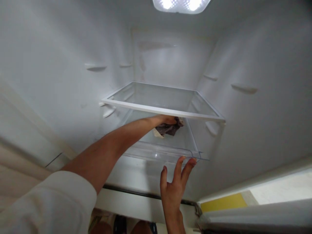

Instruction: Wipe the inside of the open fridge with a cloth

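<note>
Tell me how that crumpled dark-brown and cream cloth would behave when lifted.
The cloth would probably be floppy, given its irregular folds. Its thin-looking edges suggest it's light. Bunched rather than rounded beneath the bare left hand, it seems unlikely to roll.

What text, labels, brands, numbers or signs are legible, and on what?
None legible. No lettering shows on the crumpled grey-brown and cream cloth, the white-framed glass upper shelf, the clear plastic front of the lower shelf, or the white rectangular light cover.
</note>
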`<state>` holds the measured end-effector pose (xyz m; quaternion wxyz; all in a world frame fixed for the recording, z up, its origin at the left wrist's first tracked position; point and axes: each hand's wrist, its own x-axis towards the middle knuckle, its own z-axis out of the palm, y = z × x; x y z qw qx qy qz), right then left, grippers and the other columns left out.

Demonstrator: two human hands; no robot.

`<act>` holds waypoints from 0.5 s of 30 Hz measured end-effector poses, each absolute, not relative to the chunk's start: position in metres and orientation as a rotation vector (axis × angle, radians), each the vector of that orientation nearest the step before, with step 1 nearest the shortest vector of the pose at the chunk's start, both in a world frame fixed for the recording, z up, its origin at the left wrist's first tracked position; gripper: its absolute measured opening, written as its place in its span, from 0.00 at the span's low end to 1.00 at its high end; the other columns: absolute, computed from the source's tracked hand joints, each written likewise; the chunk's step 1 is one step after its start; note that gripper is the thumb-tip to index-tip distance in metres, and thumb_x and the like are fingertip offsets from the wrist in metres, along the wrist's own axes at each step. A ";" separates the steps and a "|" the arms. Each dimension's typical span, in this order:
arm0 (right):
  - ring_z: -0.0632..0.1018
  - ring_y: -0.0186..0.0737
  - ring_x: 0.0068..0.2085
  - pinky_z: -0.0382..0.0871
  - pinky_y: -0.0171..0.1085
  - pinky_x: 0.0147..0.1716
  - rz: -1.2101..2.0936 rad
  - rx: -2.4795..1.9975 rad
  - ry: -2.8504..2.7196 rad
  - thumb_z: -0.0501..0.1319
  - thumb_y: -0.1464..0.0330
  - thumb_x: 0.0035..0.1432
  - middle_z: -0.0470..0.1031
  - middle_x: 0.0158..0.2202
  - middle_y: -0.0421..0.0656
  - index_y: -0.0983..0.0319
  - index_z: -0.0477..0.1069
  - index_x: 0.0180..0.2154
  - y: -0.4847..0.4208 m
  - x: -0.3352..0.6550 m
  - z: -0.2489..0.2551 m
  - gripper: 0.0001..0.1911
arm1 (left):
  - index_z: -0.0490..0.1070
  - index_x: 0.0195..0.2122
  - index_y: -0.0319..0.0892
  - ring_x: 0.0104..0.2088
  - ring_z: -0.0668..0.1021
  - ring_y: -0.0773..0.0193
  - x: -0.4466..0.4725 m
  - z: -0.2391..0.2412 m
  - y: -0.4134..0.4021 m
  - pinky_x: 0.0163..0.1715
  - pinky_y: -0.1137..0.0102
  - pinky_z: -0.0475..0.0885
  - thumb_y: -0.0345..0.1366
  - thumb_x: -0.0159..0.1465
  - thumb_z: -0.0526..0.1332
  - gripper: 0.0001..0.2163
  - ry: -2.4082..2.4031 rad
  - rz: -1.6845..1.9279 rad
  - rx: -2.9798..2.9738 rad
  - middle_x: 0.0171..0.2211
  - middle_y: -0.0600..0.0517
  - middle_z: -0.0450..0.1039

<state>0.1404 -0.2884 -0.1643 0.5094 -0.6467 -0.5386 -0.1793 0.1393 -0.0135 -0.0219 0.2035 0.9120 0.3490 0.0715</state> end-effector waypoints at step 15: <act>0.40 0.63 0.76 0.53 0.70 0.67 -0.379 -1.549 -1.390 0.55 0.63 0.71 0.29 0.77 0.54 0.55 0.35 0.76 -0.296 0.149 -0.164 0.41 | 0.81 0.50 0.42 0.39 0.82 0.60 0.115 0.001 -0.102 0.37 0.73 0.76 0.28 0.52 0.64 0.23 0.417 -0.134 2.502 0.41 0.53 0.84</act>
